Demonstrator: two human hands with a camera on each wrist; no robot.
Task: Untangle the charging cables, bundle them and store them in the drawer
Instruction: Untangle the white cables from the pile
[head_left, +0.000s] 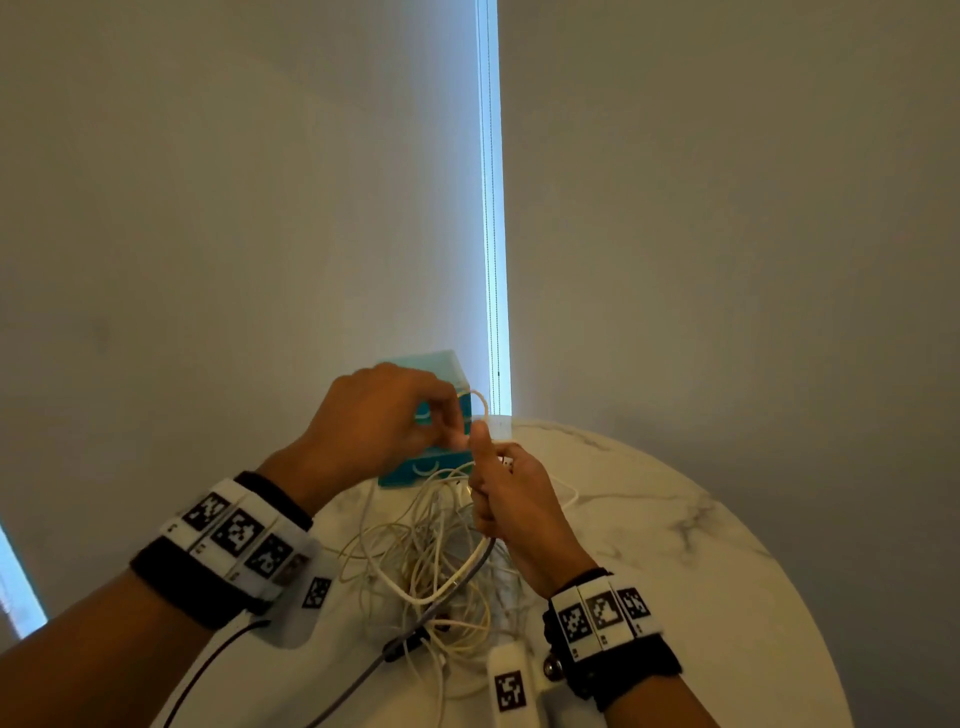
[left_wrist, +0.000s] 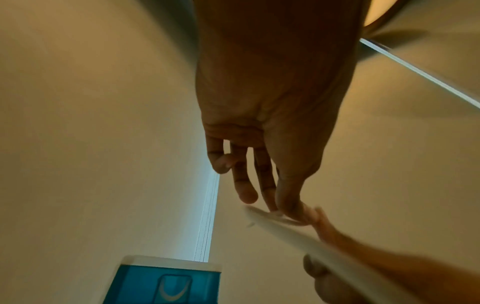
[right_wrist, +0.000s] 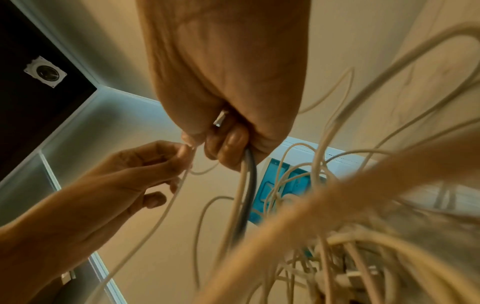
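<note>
Tangled cables lifted over a round tabletop, both hands working one thin white strand.

The cables (head_left: 431, 561) hang in a loose snarl from the right hand (head_left: 514, 499) down onto the marble tabletop (head_left: 675, 519). Its fingers (right_wrist: 228, 144) are curled tight round a grey cable (right_wrist: 249, 181) and white strands. The left hand (head_left: 374, 415) pinches a thin white loop (head_left: 475, 402) between thumb and fingertips, its other fingers loosely spread. A teal drawer box (head_left: 436, 364) stands just behind the hands.
</note>
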